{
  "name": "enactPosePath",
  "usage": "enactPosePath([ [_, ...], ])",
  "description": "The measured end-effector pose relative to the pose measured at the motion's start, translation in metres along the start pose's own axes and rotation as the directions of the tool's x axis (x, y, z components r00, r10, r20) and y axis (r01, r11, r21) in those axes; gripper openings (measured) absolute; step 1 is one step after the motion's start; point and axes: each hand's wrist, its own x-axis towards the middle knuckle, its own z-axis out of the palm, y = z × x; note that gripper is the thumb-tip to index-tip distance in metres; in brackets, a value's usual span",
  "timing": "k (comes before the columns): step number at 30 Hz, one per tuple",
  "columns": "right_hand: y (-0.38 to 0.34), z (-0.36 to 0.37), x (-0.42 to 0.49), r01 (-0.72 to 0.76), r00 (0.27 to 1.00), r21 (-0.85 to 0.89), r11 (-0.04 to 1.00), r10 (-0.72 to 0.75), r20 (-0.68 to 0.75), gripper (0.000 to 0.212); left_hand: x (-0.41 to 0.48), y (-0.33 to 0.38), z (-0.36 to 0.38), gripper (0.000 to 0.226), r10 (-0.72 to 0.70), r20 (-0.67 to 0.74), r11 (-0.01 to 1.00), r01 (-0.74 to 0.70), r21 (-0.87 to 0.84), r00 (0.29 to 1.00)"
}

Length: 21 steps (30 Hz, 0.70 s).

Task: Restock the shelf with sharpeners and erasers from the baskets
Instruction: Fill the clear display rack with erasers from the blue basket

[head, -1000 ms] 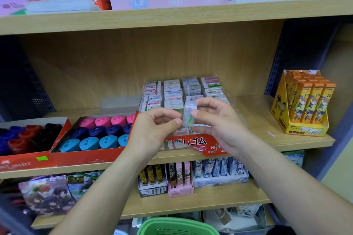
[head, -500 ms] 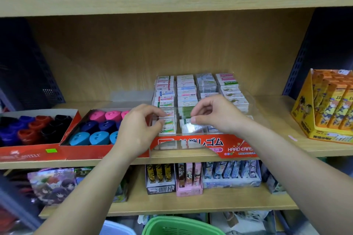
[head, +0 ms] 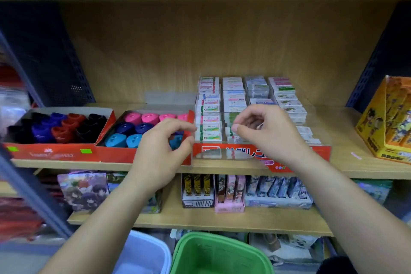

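A clear display box with a red front [head: 311, 153] stands mid-shelf, filled with rows of small wrapped erasers [head: 233, 95]. My right hand [head: 266, 133] hovers over its front rows with loosely curled fingers, the thumb tip just above an eraser; I see nothing held in it. My left hand [head: 162, 147] is at the box's left front corner, thumb and forefinger apart in a C shape and holding nothing. Left of it, a red tray holds pink, navy and blue sharpeners [head: 133, 127]. Another tray holds black, red and purple sharpeners [head: 55, 127].
A green basket [head: 222, 253] and a pale blue basket [head: 144, 256] sit below, at the bottom edge. A yellow display box [head: 387, 122] stands at the shelf's right end. The lower shelf [head: 200, 220] carries card packs and small boxes. Bare shelf shows right of the eraser box.
The eraser that both hands held up a second ago is out of my hands. Both hands have dropped to the eraser box, and the view has tilted down toward the baskets.
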Motion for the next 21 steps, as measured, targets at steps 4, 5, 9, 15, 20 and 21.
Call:
enactPosePath([
  [4,-0.034,0.048,-0.042,0.087,0.986,0.061,0.994,-0.095,0.139,0.011,-0.079,-0.031,-0.033,0.016,-0.144,-0.094,0.989,0.139,-0.056,0.985],
  [5,-0.038,0.067,-0.052,0.1,0.975,0.063,0.993,-0.111,0.194,0.01,-0.102,-0.047,-0.041,0.018,-0.226,-0.085,0.974,0.222,-0.047,0.97],
  [9,-0.036,0.159,-0.086,0.105,0.88,0.02,0.994,-0.102,0.464,0.007,-0.201,-0.127,-0.066,0.015,-0.6,0.035,0.795,0.591,0.133,0.799],
  [15,0.001,0.304,-0.131,0.11,0.632,-0.133,0.985,0.034,0.774,0.007,-0.307,-0.186,-0.1,0.035,-0.843,0.115,0.527,0.762,0.376,0.526],
  [20,0.04,0.416,-0.17,0.091,0.418,-0.21,0.973,0.154,0.895,0.014,-0.365,-0.214,-0.113,0.043,-0.881,0.068,0.455,0.801,0.389,0.468],
  [21,0.048,0.435,-0.177,0.107,0.365,-0.231,0.967,0.178,0.914,0.019,-0.377,-0.221,-0.114,0.047,-0.891,0.049,0.432,0.809,0.398,0.451],
])
